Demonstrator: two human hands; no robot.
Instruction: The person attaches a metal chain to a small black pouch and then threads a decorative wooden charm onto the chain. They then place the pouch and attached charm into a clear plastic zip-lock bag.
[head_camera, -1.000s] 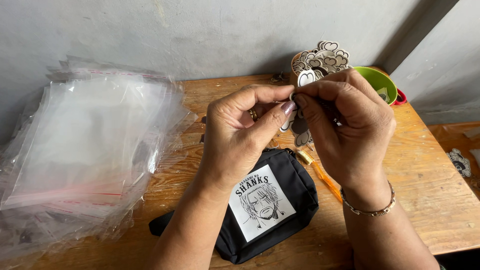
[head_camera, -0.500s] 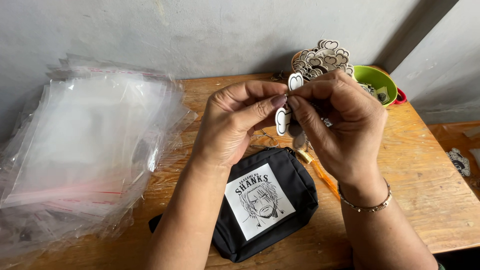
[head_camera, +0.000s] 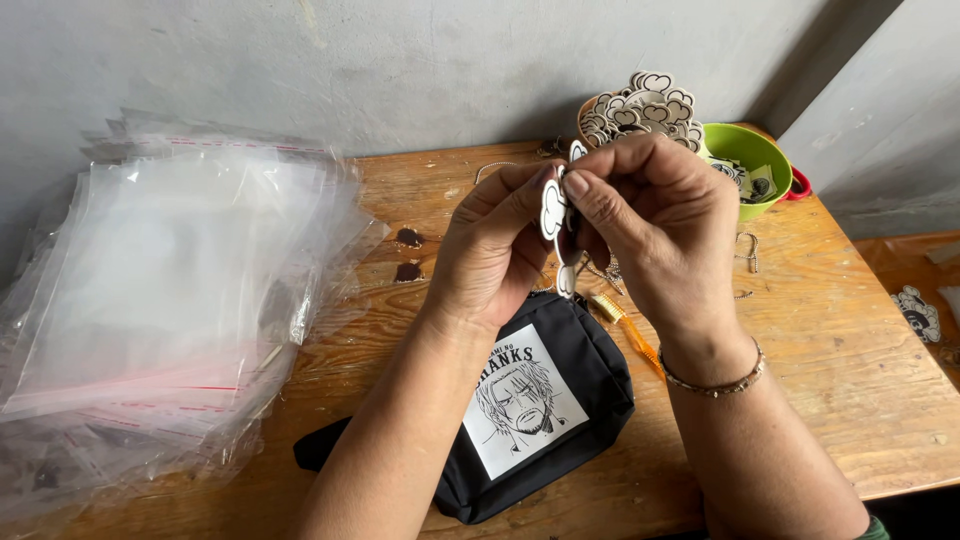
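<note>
— Grey plaster wall is backing a worn wooden surface (head_camera: 860, 400), and both hands are working raised above it, near the middle.

— What are they holding?

— The left hand (head_camera: 495, 255) is pinching a small white cloud-shaped cutout (head_camera: 551, 208) between thumb and forefinger, closed tight on it. The right hand (head_camera: 660, 215) is curling round from the other side, fingertips meeting the same piece, probably to steady it; whether a chain is threading through, I cannot tell, the fingers are hiding it.

— And below?

— A black zip pouch (head_camera: 545, 400) with a printed drawing is lying directly under the wrists, with an orange strap (head_camera: 625, 325) trailing beside it. A heap of similar cutouts (head_camera: 640, 105) is sitting behind the hands, next to a green bowl (head_camera: 745, 150), within easy reach. Clear plastic bags (head_camera: 170, 290) are piling up on the left.
</note>
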